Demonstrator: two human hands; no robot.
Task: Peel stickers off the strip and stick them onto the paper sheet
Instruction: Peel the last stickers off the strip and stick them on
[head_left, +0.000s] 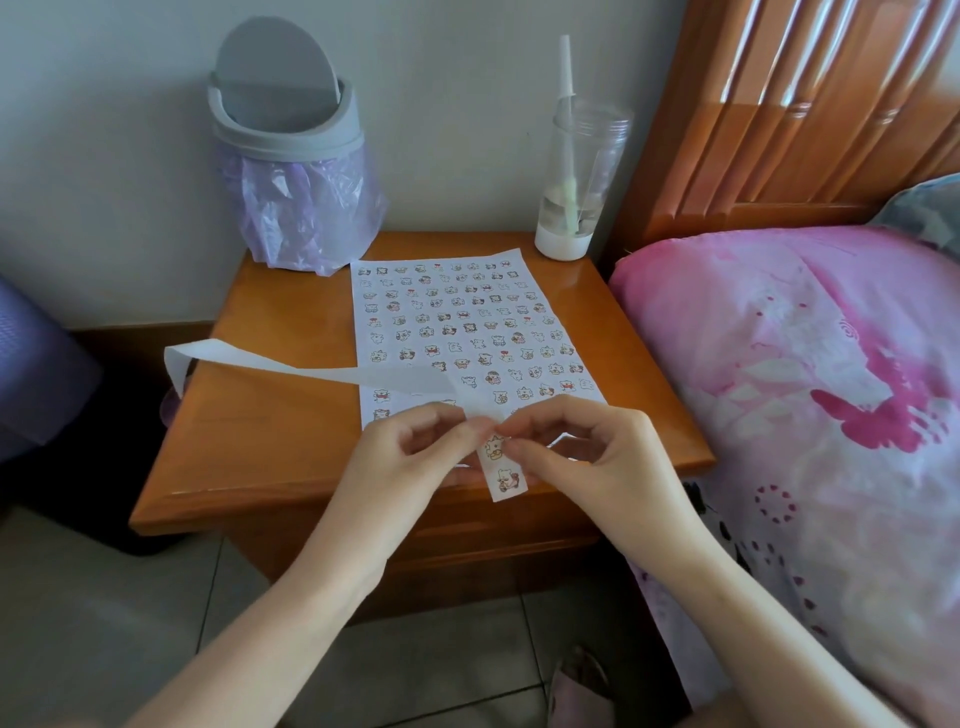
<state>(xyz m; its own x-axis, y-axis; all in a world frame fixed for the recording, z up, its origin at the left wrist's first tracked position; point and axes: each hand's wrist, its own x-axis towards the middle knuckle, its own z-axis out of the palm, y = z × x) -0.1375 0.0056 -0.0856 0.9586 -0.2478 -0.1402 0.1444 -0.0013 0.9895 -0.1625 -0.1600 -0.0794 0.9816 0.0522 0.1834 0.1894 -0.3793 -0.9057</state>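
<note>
**So close to the bottom of the sheet – sticker strip, both hands on it**

So both hands are up over the near edge of the tabletop (270, 431). The left hand (410, 441) pinches the strip (291, 366) between thumb and fingers. The right hand (576, 441) pinches it too, fingertips just beside the left ones, right at the upper sticker (493, 449). I can't tell if it has the sticker's edge or only the backing.

The strip's short end hangs down between the hands with a second sticker (506, 480) on it. Its long bare part runs off to the left, past the tabletop's edge, and curls over at the tip.

The paper sheet (457, 322) lies flat on the tabletop beyond the hands – rows of small cartoon stickers cover most of it.

At the back stand a grey swing-lid bin (291, 156) with a purple liner and a clear cup (576, 176) with a straw. A pink pillow (805, 364) sits on the bed to the right.
</note>
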